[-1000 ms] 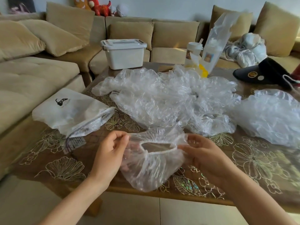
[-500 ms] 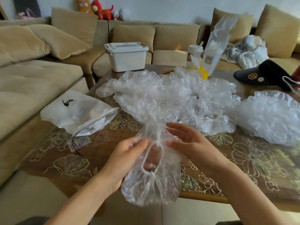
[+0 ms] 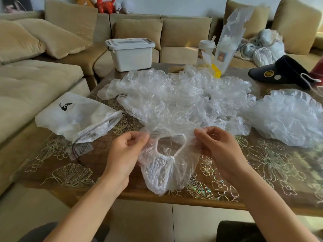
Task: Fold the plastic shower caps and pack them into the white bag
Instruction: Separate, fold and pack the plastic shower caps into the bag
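A clear plastic shower cap (image 3: 166, 165) hangs over the table's near edge, its white elastic rim open toward me. My left hand (image 3: 125, 151) pinches the cap's left edge and my right hand (image 3: 218, 147) pinches its right edge, both with curled fingers. Behind them a heap of crumpled clear shower caps (image 3: 178, 98) covers the middle of the table, and another pile of caps (image 3: 288, 116) lies at the right. The white bag (image 3: 73, 114) with a black logo lies on the table's left side, its mouth facing right.
The wooden table (image 3: 262, 165) has a floral clear cover. At the back stand a white lidded box (image 3: 131, 53), a cup (image 3: 206, 49) and a tall clear bag (image 3: 229, 37). A black visor cap (image 3: 283, 72) lies back right. A beige sofa (image 3: 35, 81) wraps around left and behind.
My hands, close together half a second ago, have moved apart and spread the cap's rim wider. The cap now hangs a little higher over the table edge.
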The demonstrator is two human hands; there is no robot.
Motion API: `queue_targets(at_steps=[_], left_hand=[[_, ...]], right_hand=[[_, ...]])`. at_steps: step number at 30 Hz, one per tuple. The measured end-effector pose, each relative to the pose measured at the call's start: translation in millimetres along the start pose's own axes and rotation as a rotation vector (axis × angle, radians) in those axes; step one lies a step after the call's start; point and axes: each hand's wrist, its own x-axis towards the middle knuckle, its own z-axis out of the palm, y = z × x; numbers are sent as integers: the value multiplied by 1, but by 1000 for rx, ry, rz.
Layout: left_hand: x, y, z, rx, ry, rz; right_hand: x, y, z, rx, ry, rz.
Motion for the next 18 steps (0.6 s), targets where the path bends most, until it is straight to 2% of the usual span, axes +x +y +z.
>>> queue_targets(at_steps=[2,4,8,10,12,14,18], left_hand=[[4,1,-5,63,-20,-6],[10,4,-14,155,-131,-42],[18,12,-29,133,-561,-220],[17,15,-35,194,-732,-227],[19,18,-40,216,-747,-169],[23,22,-42,247,-653,-87],[15,18,-22,475,-644,42]], right_hand=[[0,1,-3,-16,0,-17],[0,3,-7,-5,-35,-22],[0,9,-8,-22,-188,-23],[-3,10,-4,-71,-254,-25],[-5,10,1,-117,-285,-12],[-7,9,7,-129,-317,4],[-13,6,20,-163,-417,-1]])
